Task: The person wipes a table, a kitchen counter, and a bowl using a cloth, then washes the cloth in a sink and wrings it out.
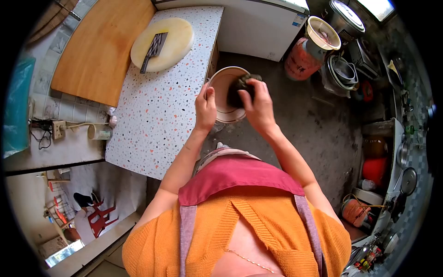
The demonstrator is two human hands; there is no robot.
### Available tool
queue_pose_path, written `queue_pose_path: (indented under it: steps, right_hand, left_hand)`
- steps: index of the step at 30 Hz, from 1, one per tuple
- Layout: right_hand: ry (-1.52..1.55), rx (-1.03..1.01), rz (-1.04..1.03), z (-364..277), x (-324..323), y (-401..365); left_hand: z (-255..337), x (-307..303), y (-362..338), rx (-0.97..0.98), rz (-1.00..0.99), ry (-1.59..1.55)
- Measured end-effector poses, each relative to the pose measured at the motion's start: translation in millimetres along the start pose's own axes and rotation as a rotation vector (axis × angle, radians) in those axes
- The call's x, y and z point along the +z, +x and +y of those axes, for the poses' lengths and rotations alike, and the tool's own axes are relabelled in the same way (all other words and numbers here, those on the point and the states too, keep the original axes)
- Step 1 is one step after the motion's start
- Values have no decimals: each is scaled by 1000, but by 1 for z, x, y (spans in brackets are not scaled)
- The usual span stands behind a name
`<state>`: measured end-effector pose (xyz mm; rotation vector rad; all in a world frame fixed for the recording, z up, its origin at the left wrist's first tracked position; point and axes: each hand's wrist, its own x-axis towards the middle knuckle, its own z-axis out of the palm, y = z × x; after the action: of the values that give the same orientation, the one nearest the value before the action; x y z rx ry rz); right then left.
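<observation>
A round pale basin (219,87) with a dark line around its inside is in front of me, just off the counter's edge. My left hand (206,107) grips its left rim, thumb inside and fingers outside. In my right hand (261,104) is a dark greenish-black clump (237,90), held at the right side of the basin with thumb and fingers curled round it. What the clump is made of I cannot tell. It hides part of the basin's inside and right rim.
The speckled counter (152,124) at left bears a round cutting board (180,34) with a cleaver (156,48) on it. A wooden board (101,46) stands behind. A red gas cylinder (300,62), a cream basin (316,27) and pots (341,71) are at the right.
</observation>
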<state>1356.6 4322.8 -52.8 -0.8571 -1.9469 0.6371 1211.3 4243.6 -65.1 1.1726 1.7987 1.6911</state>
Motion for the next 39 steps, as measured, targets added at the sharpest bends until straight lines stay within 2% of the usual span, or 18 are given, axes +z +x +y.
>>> queue_pose_path:
  steps: [4,7,9,10,13,15,17,18,21,22,27,29,30,32,35,36,37,39]
  right_hand:
    - [121,-126,-107,0,30,-6]
    - [307,-123,-671,-4,9,-11]
    - [-244,-151,-983,-1,-20,1]
    - [-426,-247,-864,12,-21,1]
    - [-346,-306,-317,-22,-35,26]
    - [-253,-360,-236,-15,-8,26]
    - [-218,-348,-240,-5,15,6]
    - [-53,-273,-342,-3,16,1]
    - [133,-35,-1014,1,3,-2]
    - [11,-82,-1075,-2,-9,4]
    - [-513,-237,-232,-20,-27,12]
    - [-538,-273,-279,0,3,-4]
    - [-370,-237,-308,0,11,-10]
    - [26,-111,-401,-10,17,-19]
    - [821,352,-977,-1,13,-10]
    - [730,251,-1067,-8,3,-6]
    - [727,237,-1083,-17,-7,-2]
    - [337,71,-496,-37,-23,-7]
  left_hand:
    - [0,12,0,113,-7,0]
    - [-1,3,6,190,-6,26]
    - [7,-3,1,252,-65,212]
    - [4,-5,2,236,-42,202]
    - [1,-8,6,117,-67,88]
    - [3,-3,3,197,-71,140]
    - [5,2,0,-1,-58,2]
    - [1,4,1,78,-16,-14]
    - [-3,-1,1,116,-78,-1]
    - [1,-1,-3,111,-96,94]
    - [16,-5,3,170,-22,112]
    - [23,-4,5,216,-9,125]
    - [23,-2,7,395,2,221]
    - [14,-2,11,349,9,142]
    - [10,-8,10,249,5,61]
    - [18,-10,7,193,19,51]
    - [23,-11,10,153,46,37]
    - [15,-15,11,158,111,48]
